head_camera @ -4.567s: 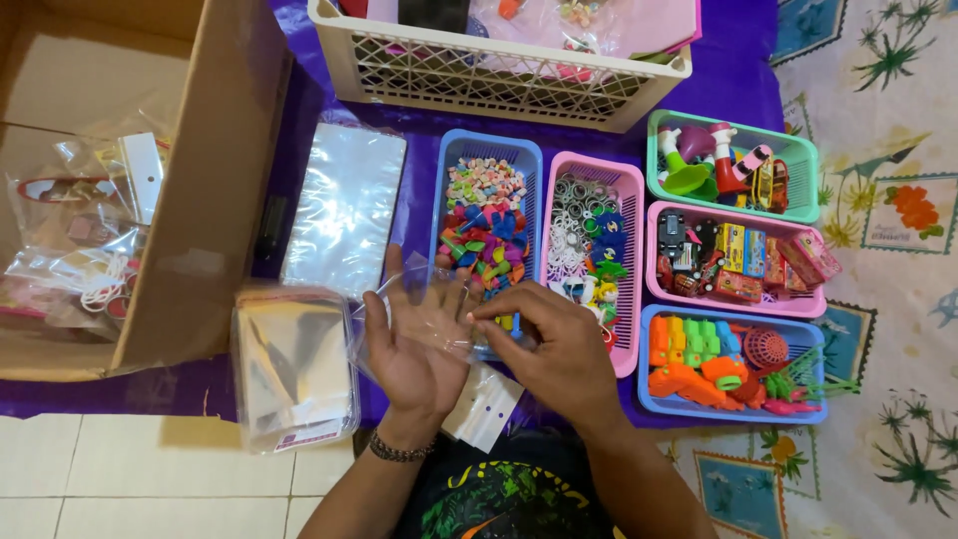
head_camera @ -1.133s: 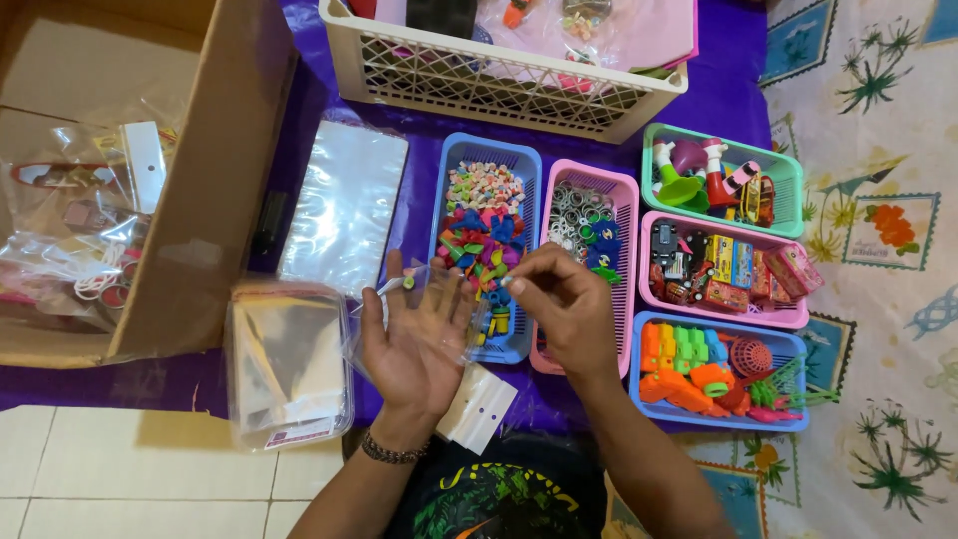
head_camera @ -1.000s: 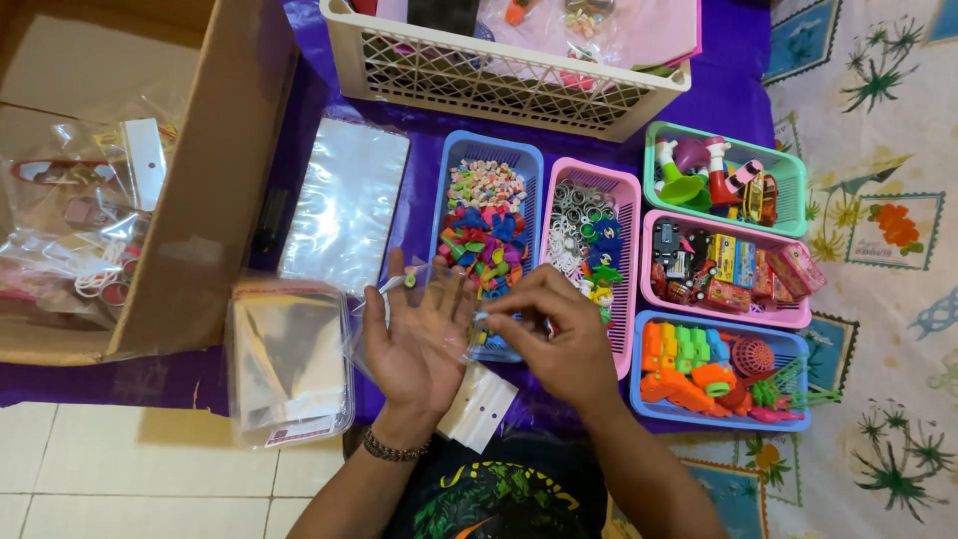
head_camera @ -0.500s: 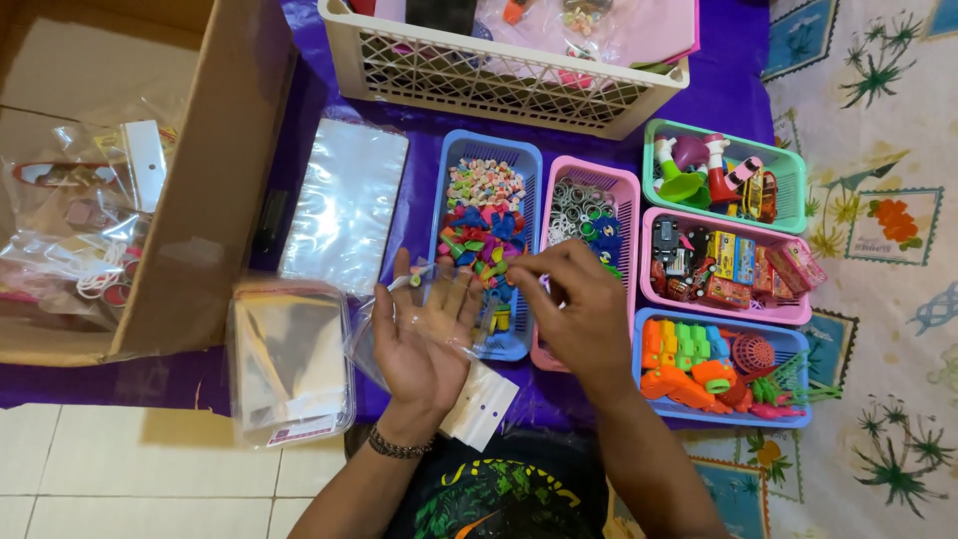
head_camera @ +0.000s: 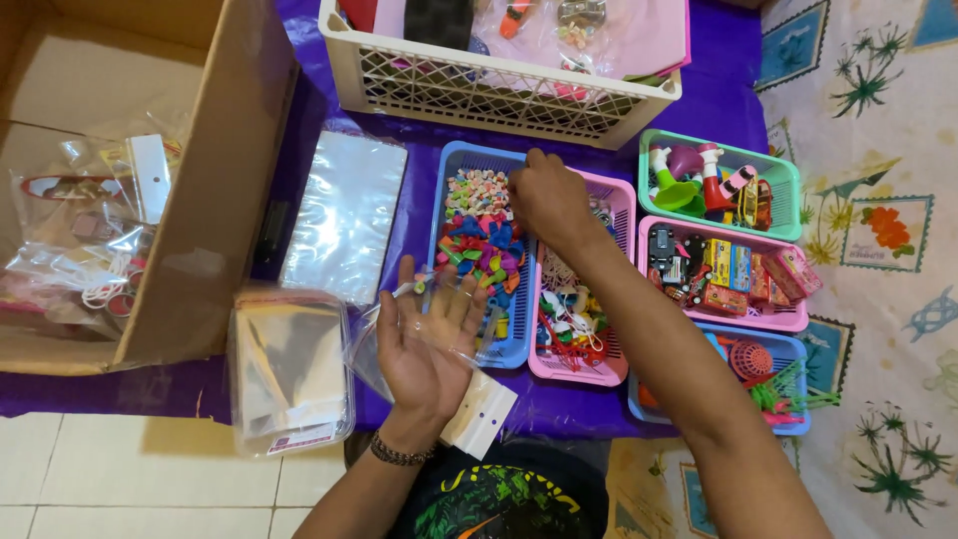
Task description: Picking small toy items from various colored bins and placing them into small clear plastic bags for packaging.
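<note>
Purple cloth; left hand (head_camera: 427,334) flat under clear bag (head_camera: 399,344), fingers spread.

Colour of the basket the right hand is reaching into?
Blue basket, under the right hand; head view.
</note>
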